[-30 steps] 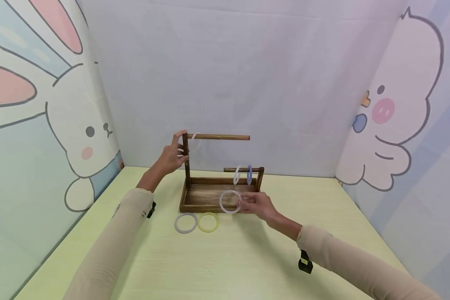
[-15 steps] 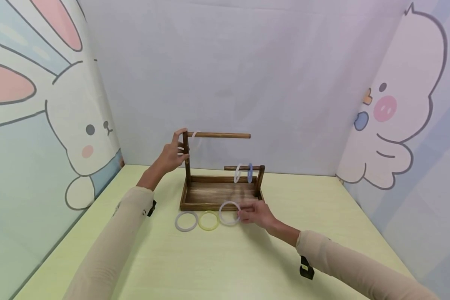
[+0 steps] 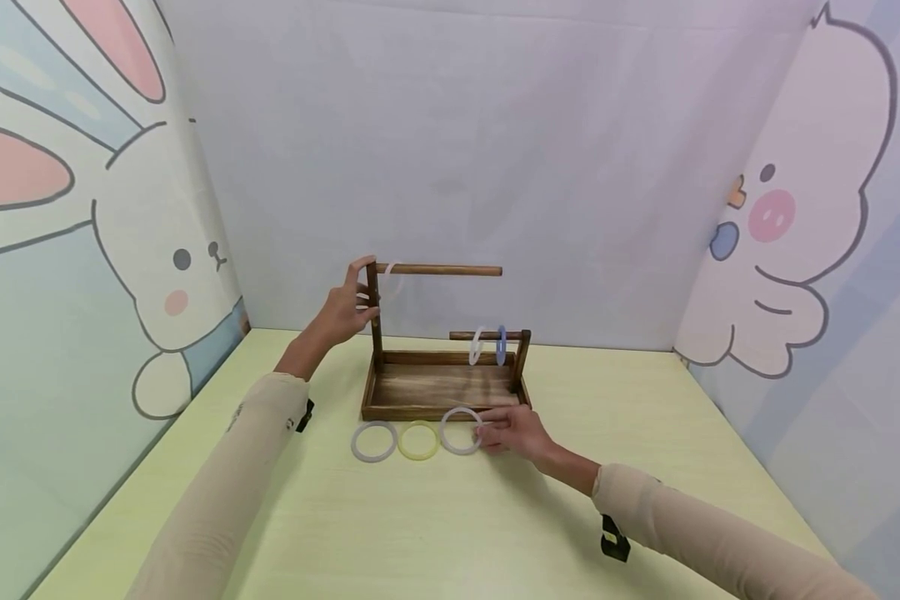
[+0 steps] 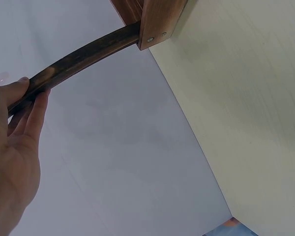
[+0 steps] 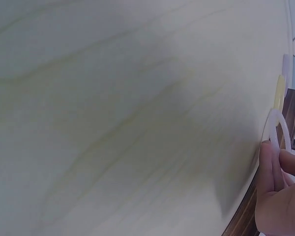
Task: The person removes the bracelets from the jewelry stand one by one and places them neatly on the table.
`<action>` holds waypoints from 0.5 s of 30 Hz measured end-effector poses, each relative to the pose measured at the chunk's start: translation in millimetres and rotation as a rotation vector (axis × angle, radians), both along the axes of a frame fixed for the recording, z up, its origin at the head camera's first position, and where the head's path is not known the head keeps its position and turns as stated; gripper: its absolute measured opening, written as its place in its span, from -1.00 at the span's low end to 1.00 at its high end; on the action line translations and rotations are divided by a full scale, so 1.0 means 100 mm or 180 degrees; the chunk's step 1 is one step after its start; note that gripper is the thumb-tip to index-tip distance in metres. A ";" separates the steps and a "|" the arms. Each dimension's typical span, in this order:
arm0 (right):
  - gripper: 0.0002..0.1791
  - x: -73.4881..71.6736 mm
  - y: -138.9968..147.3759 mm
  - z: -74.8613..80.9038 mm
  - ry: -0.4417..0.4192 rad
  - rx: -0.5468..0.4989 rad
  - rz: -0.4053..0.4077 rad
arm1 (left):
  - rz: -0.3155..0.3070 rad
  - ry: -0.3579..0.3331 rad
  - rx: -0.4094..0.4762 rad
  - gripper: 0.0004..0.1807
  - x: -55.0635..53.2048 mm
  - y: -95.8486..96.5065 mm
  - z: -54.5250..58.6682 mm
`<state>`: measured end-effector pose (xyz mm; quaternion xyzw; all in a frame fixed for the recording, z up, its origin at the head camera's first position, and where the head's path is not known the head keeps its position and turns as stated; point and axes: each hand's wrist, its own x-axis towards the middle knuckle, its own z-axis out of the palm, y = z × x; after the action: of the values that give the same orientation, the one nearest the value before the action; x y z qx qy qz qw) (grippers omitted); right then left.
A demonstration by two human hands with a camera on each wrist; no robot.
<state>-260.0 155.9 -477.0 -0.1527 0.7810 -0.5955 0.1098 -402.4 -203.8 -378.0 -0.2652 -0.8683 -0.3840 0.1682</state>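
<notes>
My left hand (image 3: 342, 312) holds the tall post (image 3: 377, 333) of a dark wooden rack, fingers behind it and thumb in front. In the left wrist view that curved post (image 4: 88, 54) runs from my hand to the rack's base. My right hand (image 3: 521, 433) pinches the right side of a pale lilac bangle (image 3: 443, 437) just in front of the rack's tray (image 3: 412, 413). The right wrist view shows thumb and fingers on this bangle (image 5: 272, 120), tilted close over the table. A yellow bangle (image 3: 418, 457) and a grey-lilac bangle (image 3: 355, 442) lie flat to its left.
One whitish bangle (image 3: 389, 273) hangs on the rack's long upper bar (image 3: 450, 270), near the post. A white bangle (image 3: 474, 350) and a blue bangle (image 3: 502, 347) hang on the short lower bar (image 3: 461, 336). A pale cloth wall (image 3: 585, 208) stands behind.
My right hand has brought the pale lilac bangle down and nearer, from over the tray's front edge to the spot right of the yellow bangle. My left hand stays on the post.
</notes>
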 end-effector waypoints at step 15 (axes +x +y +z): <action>-0.74 0.00 -0.01 -0.09 0.0160 0.0168 -0.0481 | 0.0022 -0.0002 -0.0005 0.03 0.00 0.01 0.01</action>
<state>-260.3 155.0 -486.1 -0.1052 0.8083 -0.5773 0.0489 -402.1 -202.9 -377.2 -0.2622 -0.8695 -0.3829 0.1690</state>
